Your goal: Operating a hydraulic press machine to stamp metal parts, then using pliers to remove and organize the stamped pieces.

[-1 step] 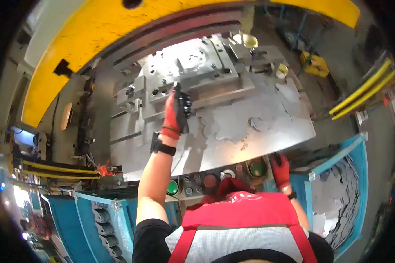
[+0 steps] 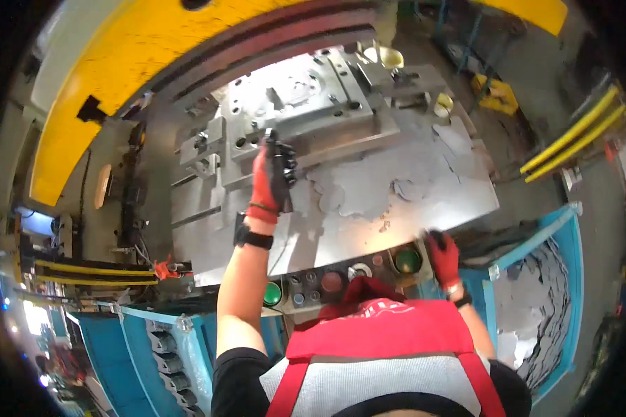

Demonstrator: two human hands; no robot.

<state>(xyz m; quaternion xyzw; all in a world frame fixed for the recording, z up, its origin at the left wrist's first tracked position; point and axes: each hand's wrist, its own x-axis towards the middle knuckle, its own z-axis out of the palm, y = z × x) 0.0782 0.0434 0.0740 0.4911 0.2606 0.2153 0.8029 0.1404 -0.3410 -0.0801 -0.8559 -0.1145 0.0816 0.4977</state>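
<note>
My left hand, in a red and black glove, is raised over the metal press bed, just in front of the brightly lit die. Its fingers look curled, and whatever they may hold cannot be made out. Flat grey sheet metal pieces lie on the bed to its right. My right hand, gloved alike, is by the bed's front edge, close to the right green push button. Its dark fingertips are blurred.
A control panel with a left green button and a red button runs along the front. Blue bins of metal parts stand left and right. A yellow press frame arches overhead. Yellow bars flank the right.
My right hand has shifted slightly up and left, toward the bed's edge. My left hand sits a little further left in the picture; the whole view has also shifted slightly.
</note>
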